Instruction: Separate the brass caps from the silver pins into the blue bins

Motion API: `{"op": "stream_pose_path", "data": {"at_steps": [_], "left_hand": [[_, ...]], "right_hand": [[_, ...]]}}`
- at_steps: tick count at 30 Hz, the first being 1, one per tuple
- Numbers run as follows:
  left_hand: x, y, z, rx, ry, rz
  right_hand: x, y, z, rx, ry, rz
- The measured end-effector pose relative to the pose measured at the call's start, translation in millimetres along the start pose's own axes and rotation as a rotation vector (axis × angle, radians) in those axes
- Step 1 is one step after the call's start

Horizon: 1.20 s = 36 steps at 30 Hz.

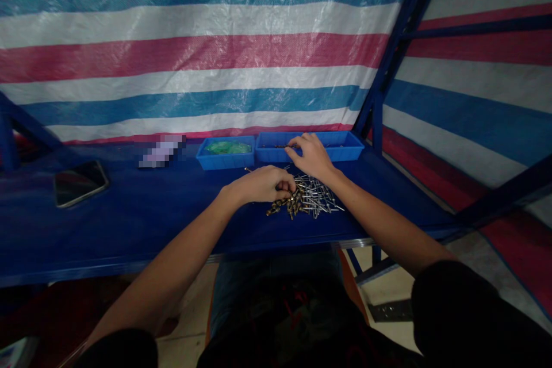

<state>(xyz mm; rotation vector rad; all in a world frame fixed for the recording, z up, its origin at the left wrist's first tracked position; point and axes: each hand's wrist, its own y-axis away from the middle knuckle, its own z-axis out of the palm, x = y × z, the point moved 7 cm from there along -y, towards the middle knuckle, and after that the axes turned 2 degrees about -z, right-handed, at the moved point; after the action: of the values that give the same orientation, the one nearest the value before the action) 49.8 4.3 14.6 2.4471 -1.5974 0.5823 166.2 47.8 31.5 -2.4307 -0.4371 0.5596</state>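
Observation:
A pile of thin metal pins (pixel 317 195), silver with gold-coloured ends, lies on the blue table. My left hand (pixel 265 184) is at the pile's left side, its fingers curled in against the gold-coloured ends. What sits between those fingertips is hidden. Over the long blue tray (pixel 351 152) is my right hand (pixel 314 156), thumb and fingers apart, fingertips above the tray's inside. Some small dark metal pieces (pixel 280 146) show in that tray beside the fingertips. A few loose pins lie just behind the pile.
Left of the long tray stands a shorter blue tray (pixel 202 156) with green plastic bags (pixel 227 148) in it. A phone (pixel 81 184) and a blurred-out pale item (pixel 161 152) lie farther left. A striped tarp (pixel 194 52) and blue metal posts (pixel 377 115) enclose the table.

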Motion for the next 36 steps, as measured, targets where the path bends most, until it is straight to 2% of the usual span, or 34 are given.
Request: {"op": "stream_pose_path", "data": {"at_steps": [13,17,22,29,32,36], "left_hand": [[-3.3,-0.6,-1.2,0.05,-0.071,-0.033],[-1.1,0.2,-1.7,0.065,-0.093,-0.009],[0.0,1.3,1.9,0.022,-0.084,0.027],[2.6,1.5,-2.9,0.029,-0.115,0.062],[-1.5,3.5,-13.9,0.084,-0.144,0.038],[-17.3,9.8,-35.5,0.259,-0.187,-0.062]], "right_hand": [[2.1,1.0,1.9,-0.017,-0.019,-0.007],[2.7,1.6,3.4,-0.031,-0.011,-0.009],[3.2,2.5,4.2,-0.038,-0.001,-0.005],[3.9,3.1,5.5,-0.051,-0.006,-0.01],[3.6,2.8,3.9,-0.042,-0.022,-0.012],[-0.7,1.7,-0.3,-0.026,-0.051,-0.019]]}}
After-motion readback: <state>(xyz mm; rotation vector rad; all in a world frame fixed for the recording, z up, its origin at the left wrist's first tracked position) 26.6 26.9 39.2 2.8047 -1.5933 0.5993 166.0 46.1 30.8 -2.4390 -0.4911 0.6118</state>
